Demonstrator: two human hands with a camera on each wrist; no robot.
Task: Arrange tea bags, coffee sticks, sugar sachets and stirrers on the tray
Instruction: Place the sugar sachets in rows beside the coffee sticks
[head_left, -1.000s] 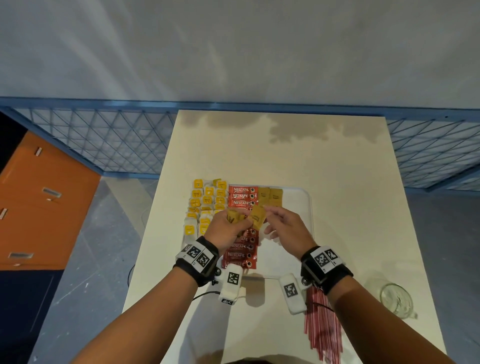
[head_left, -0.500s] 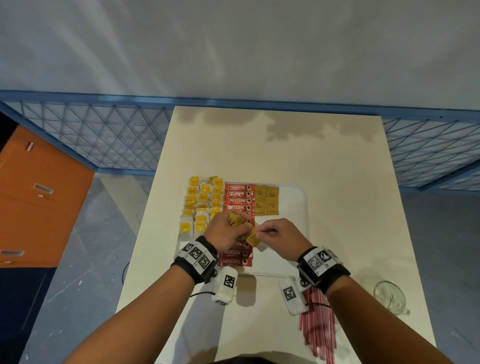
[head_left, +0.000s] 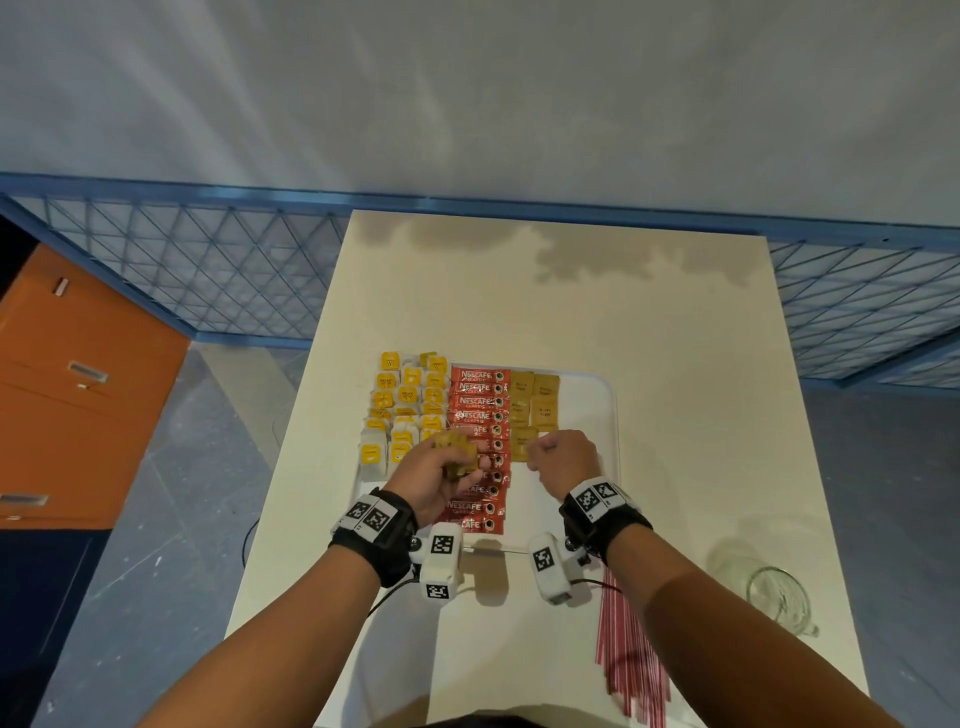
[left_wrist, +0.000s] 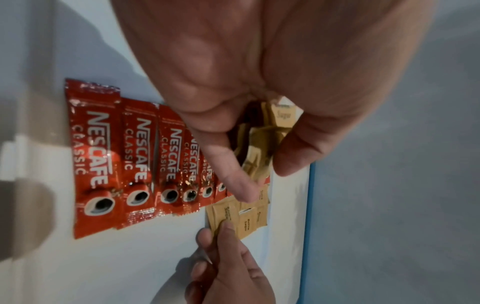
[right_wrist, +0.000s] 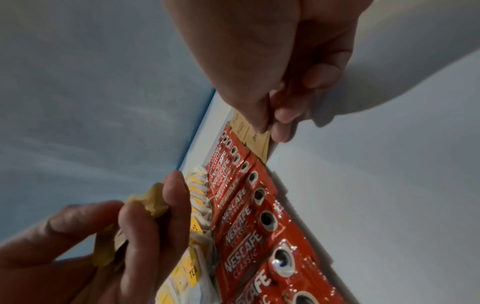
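Observation:
A white tray (head_left: 605, 415) on the table carries yellow-tagged tea bags (head_left: 402, 402) on its left, a column of red coffee sticks (head_left: 478, 431) in the middle and brown sugar sachets (head_left: 532, 400) to their right. My left hand (head_left: 441, 467) hovers over the coffee sticks and grips a bunch of brown sugar sachets (left_wrist: 262, 144). My right hand (head_left: 558, 460) pinches one sugar sachet (right_wrist: 259, 135) and holds it down on the tray at the near end of the sachet rows. Red stirrers (head_left: 631, 654) lie on the table near its front right.
A clear glass jar (head_left: 779, 597) stands at the table's right front. The beige table (head_left: 571, 291) stretches bare beyond the tray. A blue mesh fence (head_left: 208, 270) runs behind, and an orange cabinet (head_left: 78, 395) stands on the floor to the left.
My right hand took a sachet from the left hand's bunch and carried it right and down onto the tray. The left hand stayed over the coffee sticks.

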